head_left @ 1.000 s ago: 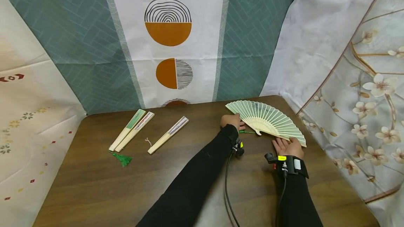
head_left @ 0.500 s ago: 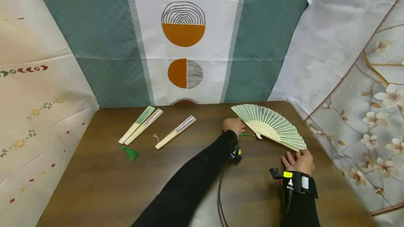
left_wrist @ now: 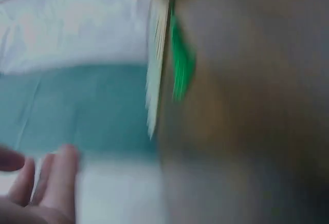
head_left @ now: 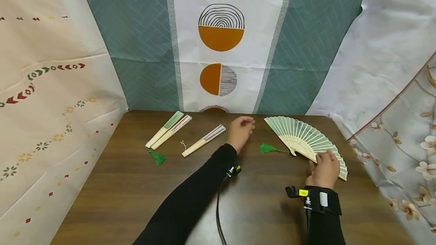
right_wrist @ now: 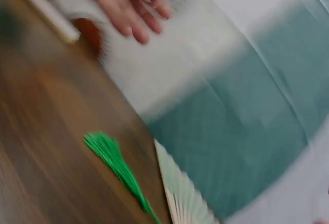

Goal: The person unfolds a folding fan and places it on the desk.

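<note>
Left hand mid-frame, fingers loose, nothing held. Right hand, lower right, at spread fan; can't tell if grasping. Folded fan left of centre.

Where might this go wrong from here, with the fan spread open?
In the head view, the right hand overlaps the open fan; a careless lift might drag or crease it. Its green tassel lies loose between the hands, so a finger could snag it. The left hand is near the lone closed fan and may nudge it.
</note>
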{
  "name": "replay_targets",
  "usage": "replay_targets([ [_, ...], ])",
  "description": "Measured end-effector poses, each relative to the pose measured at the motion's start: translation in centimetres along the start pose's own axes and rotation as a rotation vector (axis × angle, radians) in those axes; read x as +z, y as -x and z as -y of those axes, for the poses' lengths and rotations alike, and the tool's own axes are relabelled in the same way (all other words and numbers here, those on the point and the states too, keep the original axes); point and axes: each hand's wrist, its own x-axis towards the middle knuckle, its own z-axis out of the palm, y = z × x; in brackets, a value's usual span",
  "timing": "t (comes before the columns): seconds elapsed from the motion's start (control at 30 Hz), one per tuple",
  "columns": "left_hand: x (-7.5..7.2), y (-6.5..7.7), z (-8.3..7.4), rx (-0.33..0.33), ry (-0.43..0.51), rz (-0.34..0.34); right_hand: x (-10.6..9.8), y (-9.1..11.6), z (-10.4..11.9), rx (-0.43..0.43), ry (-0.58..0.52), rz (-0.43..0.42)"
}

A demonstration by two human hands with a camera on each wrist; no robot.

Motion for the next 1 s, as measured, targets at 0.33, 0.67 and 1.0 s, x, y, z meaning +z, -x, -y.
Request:
replay_targets([
  [0.33,-10.4,-2.3,9.1,0.123,-1.047,-0.157,8.6,2.7,-3.6,-0.312,0.788,0.664],
  [0.67,-12.0,0.2,12.7,0.049,-1.220,-0.068,10.9,3.3,-11.9,-0.452,1.178,0.976],
  [1.0,-14.1,-0.3,12.1,0.112,-1.267,-0.183,12.8,1.3,-15.9,-0.471,1.191,1.008],
])
